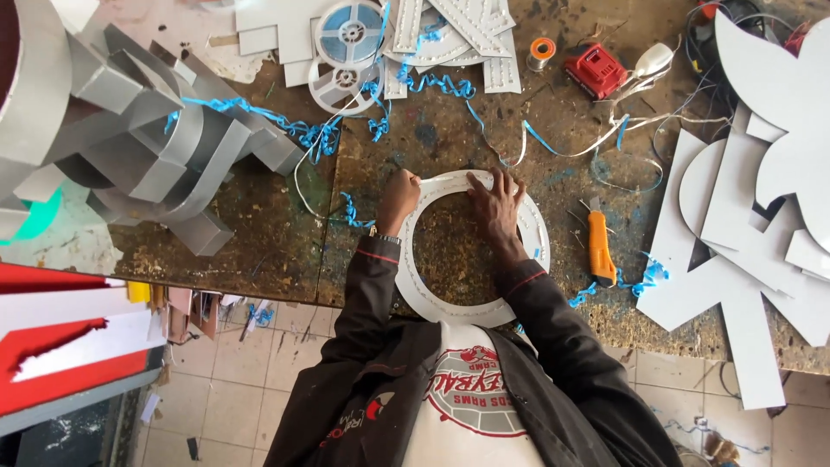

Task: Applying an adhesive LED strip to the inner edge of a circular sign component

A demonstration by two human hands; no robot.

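A flat white ring [450, 309] with small dots along its face lies on the worn wooden workbench [259, 233] in front of me. My left hand [397, 201] is curled, its fingertips pinching the ring's upper left edge. My right hand [498, 206] lies on the top of the ring with its fingers spread and pressed flat on it. Both dark sleeves reach over the ring's lower half.
An orange utility knife [599, 247] lies right of the ring. White cut-out shapes [743, 225] are stacked at right, grey metal channel letters [147, 130] at left. Two reels [346, 52], curly blue strips [432, 82], a red battery pack [595, 69] and a small spool [542, 50] lie beyond.
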